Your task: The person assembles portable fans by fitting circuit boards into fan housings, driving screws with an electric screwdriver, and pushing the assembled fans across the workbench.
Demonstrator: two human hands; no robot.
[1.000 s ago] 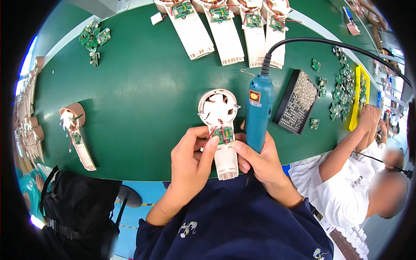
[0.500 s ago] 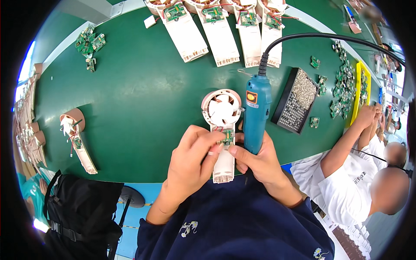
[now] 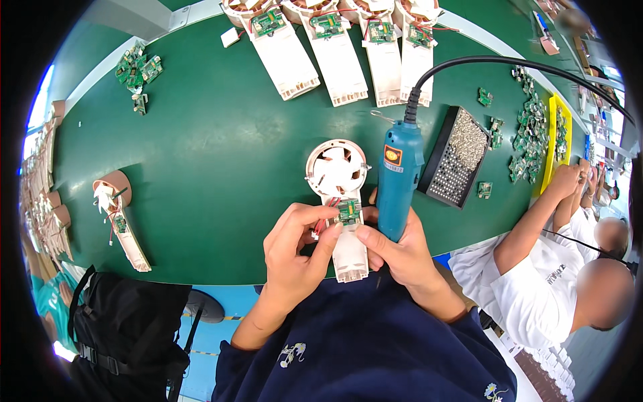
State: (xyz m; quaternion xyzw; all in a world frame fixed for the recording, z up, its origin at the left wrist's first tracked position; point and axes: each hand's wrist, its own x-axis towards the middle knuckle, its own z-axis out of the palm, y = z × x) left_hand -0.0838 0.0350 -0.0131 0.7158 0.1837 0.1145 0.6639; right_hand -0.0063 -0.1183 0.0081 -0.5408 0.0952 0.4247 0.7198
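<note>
Close in front of me is a white handheld fan housing (image 3: 351,254) with a pink-rimmed head and a white fan blade (image 3: 336,170). A small green circuit board (image 3: 349,212) lies in its handle. My left hand (image 3: 293,248) pinches the handle's left edge by the board, its index finger and thumb at the board's side. Red wires with a white connector (image 3: 316,233) hang out beside these fingers. My right hand (image 3: 404,254) grips a blue electric screwdriver (image 3: 400,167), cable end up, while its thumb rests on the housing's right edge. The screwdriver's lower end is hidden in the hand.
Several housings with boards (image 3: 288,60) line the table's far side. Another fan housing (image 3: 130,244) lies left. Loose circuit boards (image 3: 137,70) sit at far left and right. A black screw tray (image 3: 445,177) stands right of the screwdriver. A co-worker (image 3: 529,268) sits at right.
My left fingers have drawn back from over the board to its left edge, baring the board and the red wires. The housing has tilted slightly and the fan blade has turned.
</note>
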